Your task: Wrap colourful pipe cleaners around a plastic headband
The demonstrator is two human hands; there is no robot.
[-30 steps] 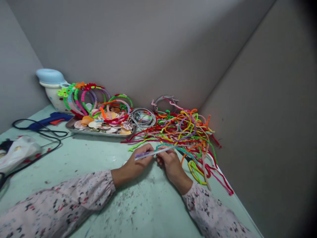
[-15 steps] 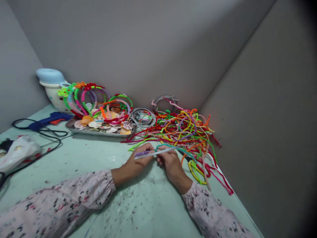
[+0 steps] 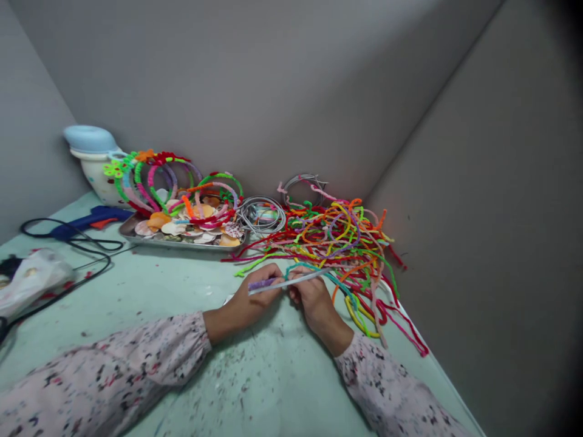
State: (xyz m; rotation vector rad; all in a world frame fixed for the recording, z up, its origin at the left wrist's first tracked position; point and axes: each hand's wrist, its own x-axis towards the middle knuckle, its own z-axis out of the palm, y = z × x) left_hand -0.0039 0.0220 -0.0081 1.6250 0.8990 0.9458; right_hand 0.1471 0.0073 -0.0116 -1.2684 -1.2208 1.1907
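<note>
Just in front of the pipe cleaner pile, my two hands meet over the table. My left hand (image 3: pixel 259 297) is closed in a pinch on a thin pale grey strip (image 3: pixel 268 286), with a purple fuzzy length (image 3: pixel 261 283) beside its left end. My right hand (image 3: pixel 314 297) pinches a teal pipe cleaner (image 3: pixel 339 283) close to the strip. The teal piece bends up between the hands, and its tail trails right toward the pile. The strip runs on past my right fingers. Fingers hide where teal and strip meet.
Loose coloured pipe cleaners (image 3: pixel 337 233) are heaped at the right back. Grey wire coils (image 3: pixel 262 215) lie beside a metal tray (image 3: pixel 182 244) of shells and fuzzy-wrapped hoops (image 3: pixel 152 182). A blue glue gun (image 3: pixel 86 223), its black cord and a white-blue container (image 3: pixel 98 164) occupy the left.
My hands keep nearly the same pose, with only slight finger movement around the teal pipe cleaner. The whole view has shifted very slightly.
</note>
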